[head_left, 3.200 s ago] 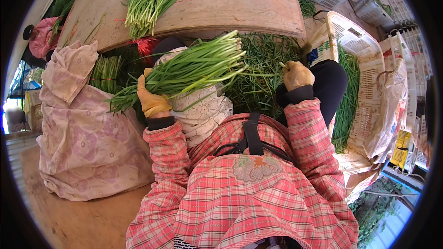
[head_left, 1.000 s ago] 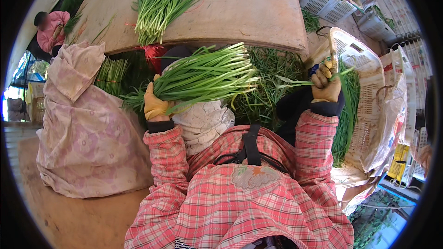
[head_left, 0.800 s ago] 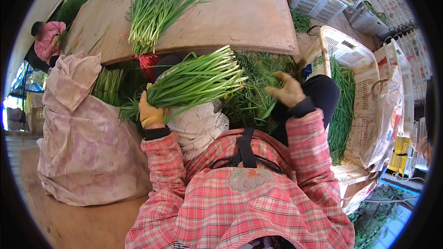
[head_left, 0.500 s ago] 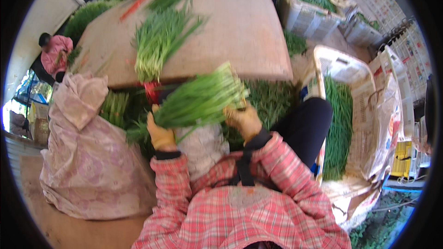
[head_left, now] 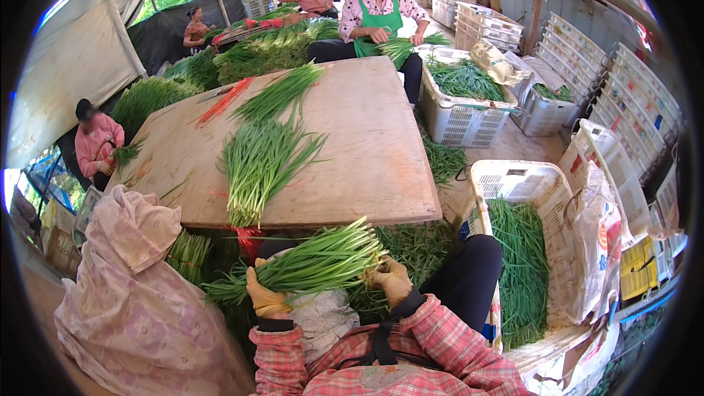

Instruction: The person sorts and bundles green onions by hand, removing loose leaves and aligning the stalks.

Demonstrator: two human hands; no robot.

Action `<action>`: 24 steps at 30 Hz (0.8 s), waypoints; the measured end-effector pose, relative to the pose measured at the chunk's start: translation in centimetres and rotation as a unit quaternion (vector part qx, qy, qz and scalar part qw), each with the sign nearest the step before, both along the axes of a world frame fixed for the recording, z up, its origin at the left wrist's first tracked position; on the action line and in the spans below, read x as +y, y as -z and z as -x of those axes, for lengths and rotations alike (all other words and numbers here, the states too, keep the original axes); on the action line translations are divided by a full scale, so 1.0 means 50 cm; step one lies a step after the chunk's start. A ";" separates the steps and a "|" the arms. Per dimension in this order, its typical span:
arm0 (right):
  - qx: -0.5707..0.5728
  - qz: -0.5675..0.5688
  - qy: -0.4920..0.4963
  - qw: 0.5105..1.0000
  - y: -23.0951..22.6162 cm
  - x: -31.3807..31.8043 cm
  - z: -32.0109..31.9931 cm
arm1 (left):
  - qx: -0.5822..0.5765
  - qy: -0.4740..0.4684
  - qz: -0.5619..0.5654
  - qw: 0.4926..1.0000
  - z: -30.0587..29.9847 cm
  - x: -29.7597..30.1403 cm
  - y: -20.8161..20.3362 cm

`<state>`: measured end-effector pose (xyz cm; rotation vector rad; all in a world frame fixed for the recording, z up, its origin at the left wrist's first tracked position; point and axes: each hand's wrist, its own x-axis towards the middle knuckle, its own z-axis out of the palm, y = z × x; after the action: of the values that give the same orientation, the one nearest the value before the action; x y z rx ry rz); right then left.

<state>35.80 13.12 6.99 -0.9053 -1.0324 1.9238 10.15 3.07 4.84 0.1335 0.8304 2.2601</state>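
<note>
A bunch of garlic chives [head_left: 315, 260] lies slantwise over my lap, pale stem ends up to the right, green leaf tips down to the left. My left hand [head_left: 268, 295], in a yellowish glove, is closed round its leafy side from below. At the stem ends my right hand [head_left: 390, 282], gloved too, has its fingers curled and pressed together against the lowest stems. Just what lies between those fingertips is hard to make out. Beyond, another pile of garlic chives [head_left: 262, 165] rests on the wooden board [head_left: 359, 147], stems toward me.
Red ties [head_left: 224, 101] lie on the board's far left. At my right stands a white crate [head_left: 524, 171] holding chives. A patterned cloth [head_left: 139, 308] covers something at my left. A person in a green apron [head_left: 381, 22] sits across; others work farther back. Loose greens [head_left: 418, 246] lie below the board.
The view has tilted up, bringing the far workers into sight. The bunch stays in my hands, at about the same slant; my right hand remains by its stem ends.
</note>
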 end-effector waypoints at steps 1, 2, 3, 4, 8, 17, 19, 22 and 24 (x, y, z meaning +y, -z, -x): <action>0.041 0.026 0.014 0.999 -0.008 -0.003 -0.002 | 0.052 -0.006 0.009 0.999 0.005 -0.001 0.006; 0.082 0.042 0.087 0.992 -0.018 -0.004 -0.002 | 0.103 -0.014 0.018 0.994 0.011 -0.002 0.010; 0.050 0.035 0.105 0.993 -0.037 -0.001 -0.019 | 0.151 -0.027 0.032 0.988 0.016 -0.014 0.014; 0.066 0.029 0.095 0.993 -0.028 0.001 -0.039 | 0.152 -0.027 0.015 0.988 0.036 -0.011 0.027; 0.030 -0.038 0.061 0.997 -0.010 0.014 -0.107 | 0.035 -0.105 0.040 0.993 0.020 0.000 -0.026; -0.265 -0.171 -0.150 0.937 0.025 0.034 -0.141 | -0.069 -0.101 0.001 0.992 -0.009 -0.002 -0.060; -0.015 0.021 -0.136 0.990 -0.052 -0.009 -0.071 | -0.101 -0.063 -0.035 0.992 -0.059 0.021 -0.088; 0.105 0.118 -0.069 0.985 -0.029 -0.029 0.018 | -0.113 -0.032 -0.024 0.993 -0.090 0.041 -0.089; 0.063 0.110 -0.054 0.991 -0.031 -0.035 0.028 | -0.131 -0.052 -0.010 0.990 -0.096 0.043 -0.101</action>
<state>34.41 11.39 8.53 -0.8495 -0.8225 2.1879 14.94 5.20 9.89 -0.1987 0.6880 2.3191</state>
